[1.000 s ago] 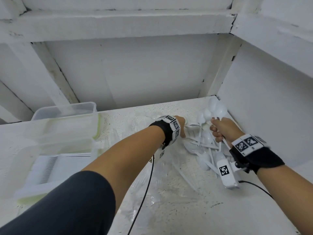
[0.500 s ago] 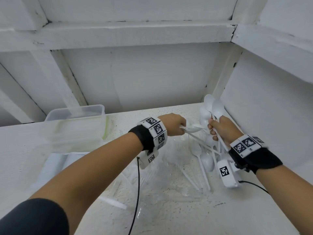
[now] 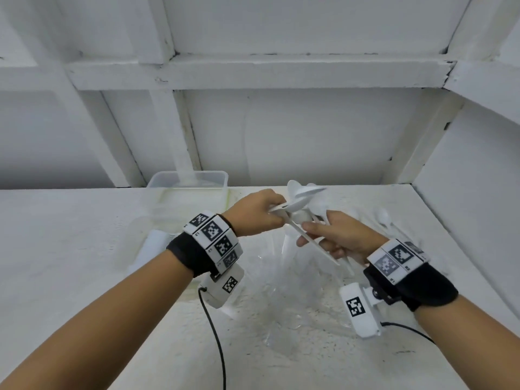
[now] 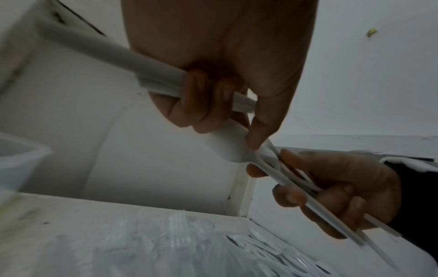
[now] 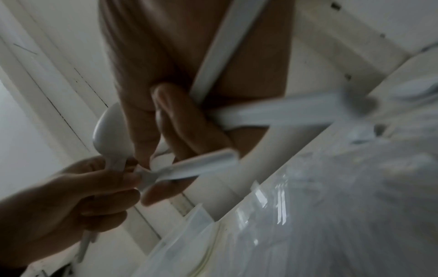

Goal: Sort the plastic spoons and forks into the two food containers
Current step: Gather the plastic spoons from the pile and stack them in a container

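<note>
My right hand (image 3: 312, 235) grips a bundle of white plastic spoons (image 3: 302, 204) by their handles, bowls pointing up and away. My left hand (image 3: 277, 213) pinches one more white spoon (image 4: 227, 148) by its handle and holds its bowl against the bundle; the two hands meet above the counter. In the right wrist view the right hand's fingers (image 5: 177, 121) curl round crossed handles, with the left hand (image 5: 71, 196) at lower left. A clear food container (image 3: 187, 180) stands at the back wall, left of the hands. Loose spoons (image 3: 385, 218) lie at the right.
A crumpled clear plastic bag (image 3: 295, 291) lies on the white speckled counter (image 3: 84, 249) under the hands. A pale blurred shape (image 3: 156, 243) lies left of my left wrist. White walls close off the back and the right. Wrist-camera cables trail toward the front edge.
Both hands have risen from the spoon pile and come together toward the middle. The left hand picked up a spoon and brought it to the right hand's bundle.
</note>
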The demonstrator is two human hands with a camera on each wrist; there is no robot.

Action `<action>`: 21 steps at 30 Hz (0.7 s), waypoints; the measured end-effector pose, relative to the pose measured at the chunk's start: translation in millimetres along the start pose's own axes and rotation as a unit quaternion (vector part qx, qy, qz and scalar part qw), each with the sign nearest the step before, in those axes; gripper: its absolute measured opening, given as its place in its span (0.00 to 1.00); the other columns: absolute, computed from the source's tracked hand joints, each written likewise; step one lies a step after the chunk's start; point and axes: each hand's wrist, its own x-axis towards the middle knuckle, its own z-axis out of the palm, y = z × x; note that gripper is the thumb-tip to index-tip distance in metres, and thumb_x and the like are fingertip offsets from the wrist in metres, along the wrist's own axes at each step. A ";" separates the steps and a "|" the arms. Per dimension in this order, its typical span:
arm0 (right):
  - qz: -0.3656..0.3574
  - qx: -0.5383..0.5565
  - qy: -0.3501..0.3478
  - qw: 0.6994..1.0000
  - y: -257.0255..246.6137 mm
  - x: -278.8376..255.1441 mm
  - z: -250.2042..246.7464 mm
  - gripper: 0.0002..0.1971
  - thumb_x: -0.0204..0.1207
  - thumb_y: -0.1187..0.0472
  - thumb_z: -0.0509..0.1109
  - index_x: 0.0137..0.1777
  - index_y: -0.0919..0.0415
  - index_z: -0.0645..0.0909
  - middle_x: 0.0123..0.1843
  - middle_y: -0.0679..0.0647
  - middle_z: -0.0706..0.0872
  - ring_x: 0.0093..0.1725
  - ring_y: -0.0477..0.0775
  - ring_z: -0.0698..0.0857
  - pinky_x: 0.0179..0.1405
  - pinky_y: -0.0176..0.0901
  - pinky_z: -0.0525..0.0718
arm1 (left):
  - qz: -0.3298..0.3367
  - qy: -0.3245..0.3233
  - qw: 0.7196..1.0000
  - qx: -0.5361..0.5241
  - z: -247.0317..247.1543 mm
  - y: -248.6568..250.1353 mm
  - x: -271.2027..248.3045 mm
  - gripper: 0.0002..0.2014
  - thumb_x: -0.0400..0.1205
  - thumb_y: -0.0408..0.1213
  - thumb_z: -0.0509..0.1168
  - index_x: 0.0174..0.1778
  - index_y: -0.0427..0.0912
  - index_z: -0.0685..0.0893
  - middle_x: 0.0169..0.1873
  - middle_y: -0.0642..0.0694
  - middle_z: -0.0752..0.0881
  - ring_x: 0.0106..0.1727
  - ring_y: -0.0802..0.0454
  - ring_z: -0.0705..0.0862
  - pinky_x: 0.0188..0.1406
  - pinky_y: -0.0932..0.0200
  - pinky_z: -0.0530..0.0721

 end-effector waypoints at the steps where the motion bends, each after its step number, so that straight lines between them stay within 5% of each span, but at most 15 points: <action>1: -0.001 -0.002 -0.001 1.000 -0.4 3.2 8.2 0.07 0.79 0.57 0.68 0.49 0.61 0.78 0.38 0.56 0.89 0.18 0.43 0.64 0.14 0.31 0.60 | -0.005 0.015 1.000 -0.016 -2.1 -6.7 -5.7 0.13 0.78 0.38 0.68 0.58 0.45 0.82 0.57 0.48 0.81 0.58 0.52 0.78 0.53 0.61 0.74; 3: 0.001 -0.018 0.001 1.000 -1.0 10.1 24.2 0.07 0.78 0.58 0.69 0.48 0.62 0.79 0.33 0.54 0.84 0.17 0.42 0.65 0.15 0.31 0.60 | -0.014 0.051 0.997 -0.062 -6.9 -17.3 -18.6 0.23 0.77 0.43 0.70 0.68 0.52 0.75 0.64 0.51 0.79 0.64 0.56 0.75 0.58 0.60 0.75; 6: 0.016 -0.022 0.030 0.999 -0.9 19.2 45.8 0.13 0.78 0.57 0.68 0.55 0.68 0.80 0.31 0.53 0.79 0.16 0.42 0.65 0.13 0.31 0.60 | -0.043 0.123 0.983 -0.129 -12.8 -23.9 -37.5 0.27 0.74 0.55 0.69 0.69 0.61 0.69 0.60 0.55 0.79 0.59 0.61 0.76 0.56 0.60 0.76; 9: 0.012 0.064 0.087 0.994 -3.6 25.1 60.5 0.16 0.79 0.58 0.68 0.58 0.71 0.78 0.30 0.52 0.77 0.16 0.41 0.64 0.12 0.31 0.61 | -0.093 0.188 0.965 -0.154 -13.0 -24.0 -51.9 0.18 0.84 0.55 0.54 0.68 0.55 0.70 0.47 0.61 0.78 0.50 0.62 0.78 0.48 0.60 0.74; 12: -0.049 0.162 0.120 0.978 -12.2 24.9 73.3 0.15 0.77 0.51 0.69 0.53 0.64 0.78 0.31 0.51 0.76 0.16 0.40 0.64 0.13 0.31 0.63 | -0.096 0.240 0.959 -0.118 -8.8 -25.9 -60.5 0.18 0.87 0.51 0.43 0.57 0.46 0.74 0.36 0.54 0.78 0.38 0.55 0.77 0.41 0.57 0.74; 15: -0.090 0.216 0.129 0.964 -22.3 22.6 88.2 0.16 0.73 0.46 0.72 0.48 0.59 0.77 0.30 0.49 0.74 0.17 0.41 0.63 0.13 0.31 0.63 | -0.099 0.269 0.955 -0.070 -3.8 -28.5 -64.3 0.15 0.88 0.49 0.43 0.51 0.47 0.73 0.32 0.55 0.75 0.35 0.58 0.75 0.33 0.62 0.69; 18: -0.103 0.215 0.139 0.961 -28.4 25.3 100.4 0.17 0.70 0.47 0.75 0.46 0.58 0.76 0.30 0.50 0.72 0.17 0.41 0.63 0.13 0.32 0.62 | -0.092 0.271 0.957 -0.039 2.0 -29.9 -66.4 0.16 0.88 0.45 0.43 0.54 0.44 0.75 0.37 0.53 0.77 0.40 0.53 0.75 0.37 0.59 0.66; 21: -0.103 0.198 0.172 0.960 -28.5 30.8 105.8 0.16 0.70 0.50 0.76 0.44 0.60 0.74 0.30 0.52 0.72 0.17 0.41 0.64 0.13 0.32 0.63 | -0.092 0.245 0.965 -0.008 4.8 -31.3 -67.5 0.13 0.88 0.42 0.46 0.52 0.42 0.74 0.29 0.54 0.74 0.33 0.53 0.73 0.30 0.57 0.65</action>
